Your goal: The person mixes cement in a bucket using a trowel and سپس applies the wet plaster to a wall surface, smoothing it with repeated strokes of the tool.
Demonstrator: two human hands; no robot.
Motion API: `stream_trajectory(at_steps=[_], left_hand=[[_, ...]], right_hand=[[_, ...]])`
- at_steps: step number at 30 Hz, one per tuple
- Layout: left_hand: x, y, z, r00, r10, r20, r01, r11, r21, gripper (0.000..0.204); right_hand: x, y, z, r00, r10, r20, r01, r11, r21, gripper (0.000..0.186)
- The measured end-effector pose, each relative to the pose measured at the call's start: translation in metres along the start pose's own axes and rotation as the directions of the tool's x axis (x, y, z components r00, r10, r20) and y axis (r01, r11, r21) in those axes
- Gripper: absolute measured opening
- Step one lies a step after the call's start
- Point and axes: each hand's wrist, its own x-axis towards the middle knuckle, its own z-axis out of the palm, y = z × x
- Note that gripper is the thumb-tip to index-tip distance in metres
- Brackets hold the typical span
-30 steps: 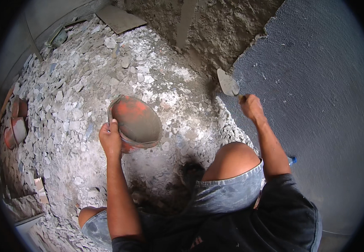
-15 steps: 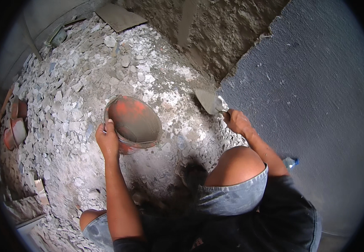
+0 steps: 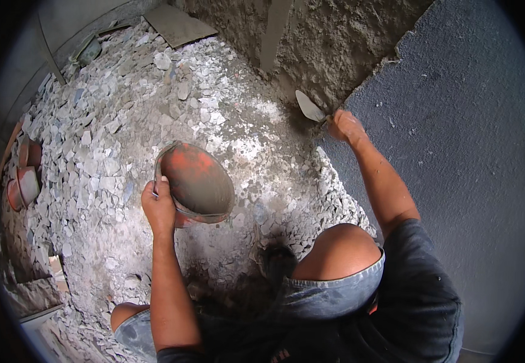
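My left hand (image 3: 161,209) is closed on the near-left rim of an orange bucket (image 3: 197,175), which is tilted and coated inside with grey mortar. My right hand (image 3: 347,127) grips the handle of a trowel (image 3: 309,106), its blade pointing up and to the left. The blade is at the lower edge of a rough band of brown-grey mortar (image 3: 341,54) on the wall, and I cannot tell whether it touches.
White rubble (image 3: 105,145) covers the floor to the left. Two stacked orange buckets (image 3: 25,181) lie at the far left. A flat board (image 3: 179,25) rests at the back, beside a dark bowl (image 3: 89,51). A smoother grey wall surface (image 3: 456,133) rises on the right.
My right hand has moved up and away with the trowel, whose blade has turned more edge-on. The bucket has stayed nearly in place, tipping slightly, with my left hand still on its rim.
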Motion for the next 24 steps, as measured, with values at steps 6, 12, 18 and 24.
stream_trajectory(at_steps=[6,12,18,24], left_hand=[[0.004,0.002,-0.004,0.998,0.052,-0.026,-0.05,0.997,0.052,0.036],[0.006,0.002,-0.003,1.0,0.015,0.015,-0.015,1.0,0.011,0.037],[0.016,-0.016,-0.006,0.996,0.048,-0.077,-0.043,0.997,0.058,0.038],[0.015,-0.011,-0.008,0.998,0.05,-0.041,-0.051,0.999,-0.004,0.037]], right_hand=[[0.004,-0.034,-0.075,0.993,-0.108,-0.05,0.103,0.991,-0.091,0.028],[0.002,-0.012,-0.13,0.96,-0.153,-0.236,0.139,0.987,-0.075,0.04],[-0.045,-0.066,-0.201,0.953,-0.046,-0.3,0.003,0.99,-0.142,0.034],[-0.118,-0.11,-0.226,0.943,-0.166,-0.287,0.208,0.97,0.124,0.029]])
